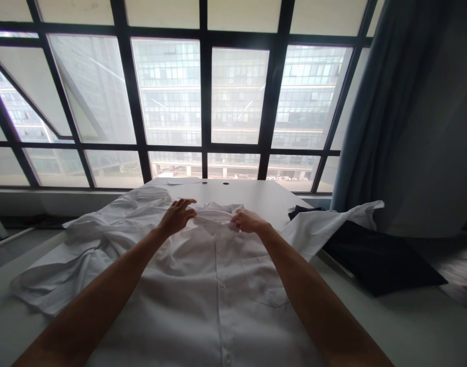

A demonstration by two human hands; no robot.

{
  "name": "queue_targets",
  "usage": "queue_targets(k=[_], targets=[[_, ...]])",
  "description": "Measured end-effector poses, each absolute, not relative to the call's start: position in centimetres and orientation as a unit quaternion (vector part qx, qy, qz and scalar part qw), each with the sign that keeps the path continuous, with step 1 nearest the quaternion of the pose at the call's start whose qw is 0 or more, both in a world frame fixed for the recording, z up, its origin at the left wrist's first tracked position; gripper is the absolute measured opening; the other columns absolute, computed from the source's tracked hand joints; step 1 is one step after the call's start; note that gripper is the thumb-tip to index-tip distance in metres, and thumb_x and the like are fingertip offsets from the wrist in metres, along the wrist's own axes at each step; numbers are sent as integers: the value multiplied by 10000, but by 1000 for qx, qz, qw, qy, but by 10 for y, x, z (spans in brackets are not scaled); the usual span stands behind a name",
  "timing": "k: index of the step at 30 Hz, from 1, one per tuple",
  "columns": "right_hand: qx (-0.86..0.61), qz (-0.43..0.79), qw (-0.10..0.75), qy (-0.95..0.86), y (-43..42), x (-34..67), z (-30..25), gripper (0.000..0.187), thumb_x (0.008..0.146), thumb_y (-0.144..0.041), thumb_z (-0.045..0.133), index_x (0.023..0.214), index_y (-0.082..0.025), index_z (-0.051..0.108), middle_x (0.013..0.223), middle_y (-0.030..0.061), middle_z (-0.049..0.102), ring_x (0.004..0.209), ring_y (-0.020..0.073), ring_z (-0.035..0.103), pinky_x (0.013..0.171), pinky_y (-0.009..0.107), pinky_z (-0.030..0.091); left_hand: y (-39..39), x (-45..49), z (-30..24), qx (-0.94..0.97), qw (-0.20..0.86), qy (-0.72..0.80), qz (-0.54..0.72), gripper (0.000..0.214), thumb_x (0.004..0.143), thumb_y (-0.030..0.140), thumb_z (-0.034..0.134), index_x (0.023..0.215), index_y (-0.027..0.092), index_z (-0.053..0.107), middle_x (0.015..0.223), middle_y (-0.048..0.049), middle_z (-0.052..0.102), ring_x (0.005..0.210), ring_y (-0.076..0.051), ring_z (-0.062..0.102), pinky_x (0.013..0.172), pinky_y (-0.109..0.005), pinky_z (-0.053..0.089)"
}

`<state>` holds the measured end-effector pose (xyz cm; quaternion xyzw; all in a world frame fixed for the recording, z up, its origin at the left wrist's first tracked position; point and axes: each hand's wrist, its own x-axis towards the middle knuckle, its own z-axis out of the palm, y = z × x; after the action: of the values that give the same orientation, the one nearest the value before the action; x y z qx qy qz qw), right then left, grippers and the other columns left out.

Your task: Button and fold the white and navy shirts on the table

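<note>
A white button-up shirt [195, 285] lies spread front side up on the table, its button line running toward me and a chest pocket on the right half. Its collar [214, 215] is at the far end, between my hands. My right hand [249, 221] pinches the right side of the collar, fingers closed on the cloth. At the collar's left side is my left hand [177, 216], fingers apart and slightly bent, close to the cloth. Whether its fingertips touch the fabric I cannot make out.
More crumpled white cloth [95, 239] lies to the left. A dark folded cloth [382, 260] sits on the right, partly under a white sleeve [332, 224]. The white table [256, 189] reaches toward a large window [239, 97]; a grey-blue curtain [374, 117] hangs at right.
</note>
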<state>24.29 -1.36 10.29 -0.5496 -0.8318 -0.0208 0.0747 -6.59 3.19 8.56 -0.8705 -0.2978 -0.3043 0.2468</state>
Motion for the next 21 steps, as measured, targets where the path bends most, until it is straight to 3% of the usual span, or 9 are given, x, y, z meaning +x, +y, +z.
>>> queue_targets(k=[6,10,13,16,21], targets=[[-519,-90,132,-840,-19,236,112,82,853,-183,705,871,-193,784,1044,106,625,943,220,591,743,266,450,3,-25,96,-868,188,-345,-302,326,869,72,476,960,199,762,1235,-97,676,1143,-278,585,975,-485,432],[-495,-62,206,-842,-18,236,117,40,821,-215,758,855,-201,774,988,81,626,900,208,596,751,279,458,-21,31,105,-902,81,-343,-250,271,937,364,550,1039,205,744,1050,-76,747,990,-256,663,944,-433,453],[-487,-41,234,-841,-16,239,117,35,818,-208,750,844,-195,770,977,65,630,831,178,602,726,267,456,-24,57,106,-889,21,-391,-238,348,947,441,531,916,172,749,864,-86,748,833,-241,688,832,-360,485],[-489,-26,231,-841,-16,244,118,80,821,-196,721,875,-203,780,996,64,637,831,175,612,728,260,461,-20,63,103,-882,21,-405,-238,356,957,378,507,797,148,726,776,-101,725,749,-235,679,746,-329,488],[-535,-32,172,-826,-18,253,115,170,813,-190,691,933,-250,797,1064,73,660,921,222,630,796,285,471,-26,60,96,-896,87,-386,-203,174,874,198,552,855,147,717,868,-123,733,856,-266,684,814,-362,499]])
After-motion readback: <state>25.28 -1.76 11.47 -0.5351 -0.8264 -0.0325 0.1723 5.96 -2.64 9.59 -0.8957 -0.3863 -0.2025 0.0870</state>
